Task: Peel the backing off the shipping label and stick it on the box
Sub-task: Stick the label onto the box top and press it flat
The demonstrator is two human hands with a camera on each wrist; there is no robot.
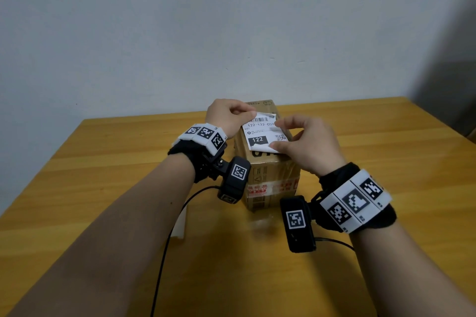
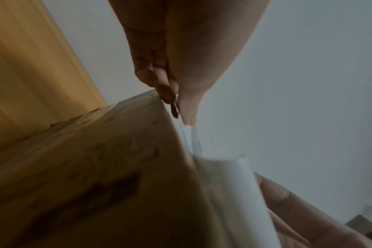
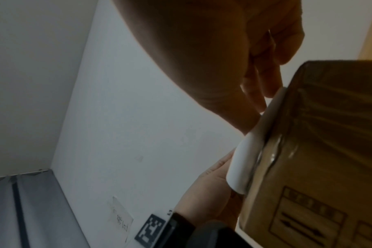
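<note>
A brown cardboard box (image 1: 270, 175) stands upright on the wooden table (image 1: 103, 188), sealed with clear and red-printed tape. A white shipping label (image 1: 262, 132) with a barcode, "122" and a QR code lies over the box's top, its near edge curling up. My left hand (image 1: 231, 117) pinches the label's far left corner. My right hand (image 1: 304, 141) holds the label's right side, index finger at its upper right corner and thumb at its lower right corner. In the left wrist view the box (image 2: 96, 167) fills the lower left, with the label (image 2: 234, 184) seen edge-on. The right wrist view shows the label (image 3: 253, 151) curling over the box (image 3: 319, 151) edge.
A white strip of paper (image 1: 180, 224) lies on the table under my left forearm. Black cables (image 1: 164, 252) run from both wrist cameras toward me. A plain wall stands behind the table's far edge. A dark shape sits at the far right.
</note>
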